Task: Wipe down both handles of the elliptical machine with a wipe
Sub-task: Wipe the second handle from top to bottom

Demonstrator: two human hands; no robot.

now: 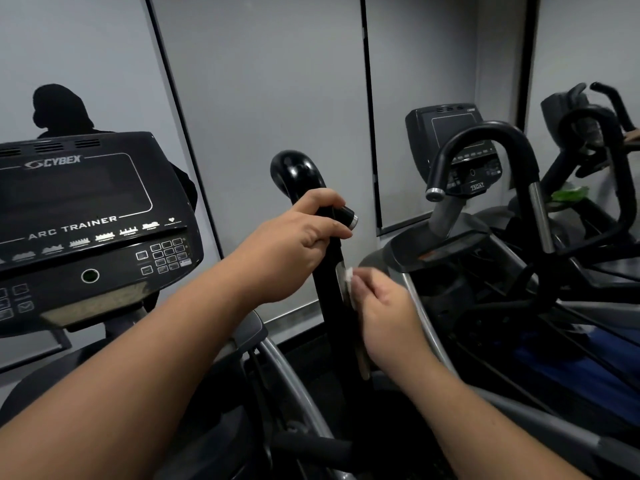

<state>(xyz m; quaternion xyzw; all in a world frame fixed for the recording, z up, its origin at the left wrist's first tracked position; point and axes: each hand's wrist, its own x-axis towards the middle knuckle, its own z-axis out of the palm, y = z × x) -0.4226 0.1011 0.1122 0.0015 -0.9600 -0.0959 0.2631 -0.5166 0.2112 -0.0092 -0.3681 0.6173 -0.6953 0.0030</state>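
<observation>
The right black handle (298,174) of the elliptical rises in the middle of the view and curves over at its top. My left hand (304,233) grips it just below the curve, beside a short stub with a silver end cap (349,218). Lower on the same bar, my right hand (384,306) pinches a small white wipe (348,276) against the handle's right side, where a metal strip runs down the bar. The hand is blurred. The machine's left handle is out of view.
The machine's black console (86,216) with a keypad sits at the left. A second elliptical (485,161) with a curved handle stands close on the right, more machines behind it. Grey wall panels (277,81) lie straight ahead.
</observation>
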